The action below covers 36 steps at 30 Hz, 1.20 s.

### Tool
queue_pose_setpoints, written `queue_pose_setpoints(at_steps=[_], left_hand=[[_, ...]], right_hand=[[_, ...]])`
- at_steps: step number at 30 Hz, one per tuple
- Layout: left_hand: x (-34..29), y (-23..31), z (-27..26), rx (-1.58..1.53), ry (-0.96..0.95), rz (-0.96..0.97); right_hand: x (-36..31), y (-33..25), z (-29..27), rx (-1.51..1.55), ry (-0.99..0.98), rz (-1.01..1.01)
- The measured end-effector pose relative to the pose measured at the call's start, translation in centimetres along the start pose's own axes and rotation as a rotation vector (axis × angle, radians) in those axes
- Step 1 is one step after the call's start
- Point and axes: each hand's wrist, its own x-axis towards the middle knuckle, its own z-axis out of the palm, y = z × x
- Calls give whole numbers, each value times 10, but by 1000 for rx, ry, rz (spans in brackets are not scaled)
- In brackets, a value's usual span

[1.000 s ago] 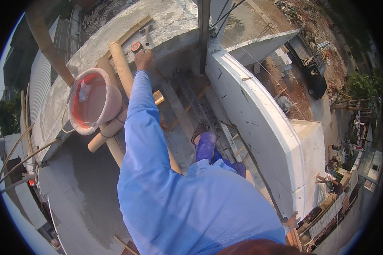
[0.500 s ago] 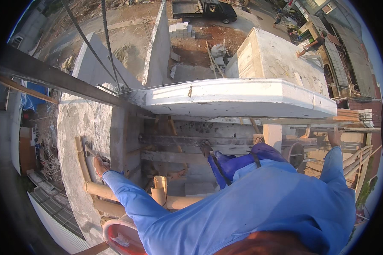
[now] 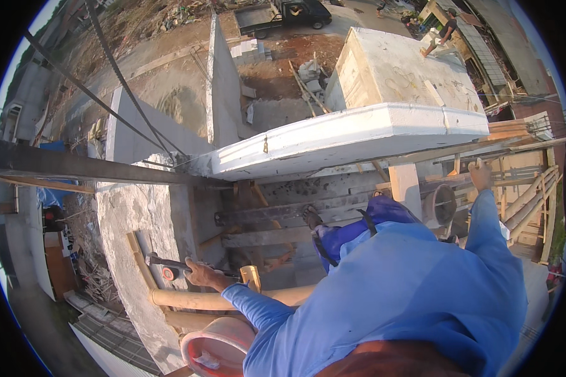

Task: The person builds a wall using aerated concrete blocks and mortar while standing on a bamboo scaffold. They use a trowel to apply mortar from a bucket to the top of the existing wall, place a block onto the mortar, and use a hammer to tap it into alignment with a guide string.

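Observation:
My left hand [image 3: 202, 275] is closed around a dark, long-handled tool that looks like a hammer [image 3: 172, 263], held over the rough wall top [image 3: 129, 210]. Just below the tool is a round red-and-white thing [image 3: 168, 274], whose kind I cannot make out. A bamboo pole [image 3: 192, 300] runs close beneath that hand. Far to the right, my right hand [image 3: 481, 176] grips a wooden rail [image 3: 516, 148] with the arm stretched out; its fingertips are small in view. My bare feet [image 3: 311, 217] stand on timbers below.
A white moulded ledge [image 3: 308, 135] crosses ahead. A dark steel beam [image 3: 75, 168] and slanting rods come in from the left. A pink bucket [image 3: 223, 339] stands at lower left, another bucket [image 3: 440, 204] at right. A person [image 3: 445, 32] sits beyond the white block [image 3: 409, 69]; a truck [image 3: 283, 16] is far below.
My left hand has moved right and nearer, and the dark tool now shows in it. The whole view has shifted and tilted. My right hand stays at the rail.

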Motion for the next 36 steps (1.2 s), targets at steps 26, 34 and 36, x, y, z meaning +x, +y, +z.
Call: queue_pose_setpoints(at_steps=[26,34,36], left_hand=[[-578,131,100,434,-1755,838],[-669,163,132,438,-1925,973],[-662,171,130,329,-1928,946]], right_hand=[[221,66,-23,321,30,-16],[246,83,13,408,-36,-125],[245,81,15,415,-14,-163]])
